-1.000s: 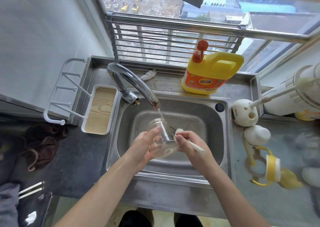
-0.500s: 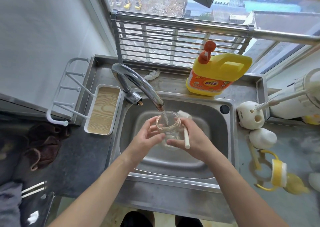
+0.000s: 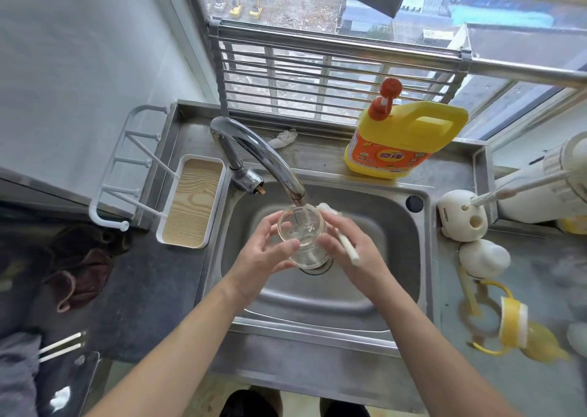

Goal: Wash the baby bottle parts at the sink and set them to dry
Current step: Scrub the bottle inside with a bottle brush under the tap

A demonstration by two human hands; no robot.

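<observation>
Two bare hands at centre frame, over the sink. Far left on the bench: white peg rack, wood-lined tray just beside it, brown cloth lower down.

Right of the tray, chrome tap arching over the basin, water running from its spout into the open mouth of the clear bottle. Bottle upright, just under the spout, above the drain.

Left hand wrapped round the bottle's left side, fingers curled against the clear wall, thumb on the near side. Right hand against the bottle's right side, fingers closed on the white handle of a brush, brush head up beside the rim, outside the bottle.

Behind the sink, upper right: yellow detergent jug. Far right: white holder, white dome cap just below it, yellow handled collar at lower right, blurred.
</observation>
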